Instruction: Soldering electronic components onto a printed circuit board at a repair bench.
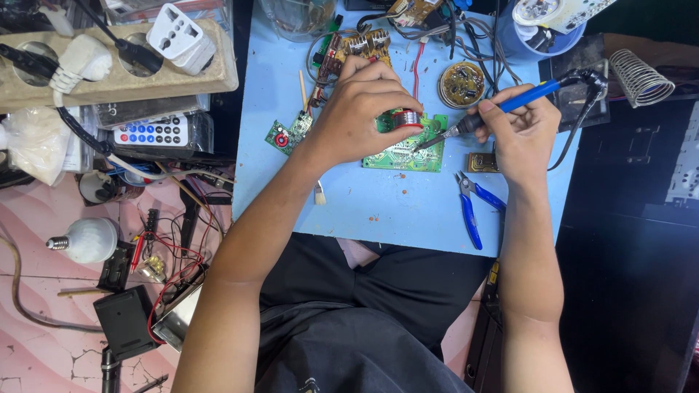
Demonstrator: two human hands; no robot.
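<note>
bare blue tabletop [393, 211] near edge, blue cutters [472, 211] right, cluttered boards [364, 44] behind

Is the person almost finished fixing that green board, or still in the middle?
Still in the middle, it looks like. Done: the green circuit board lies flat on the blue table, tools out. In hand: the left hand holds a small red-banded part on the board, and the right hand aims the blue soldering iron at it. Left: the blue cutters lie unused, other boards wait behind.
</note>
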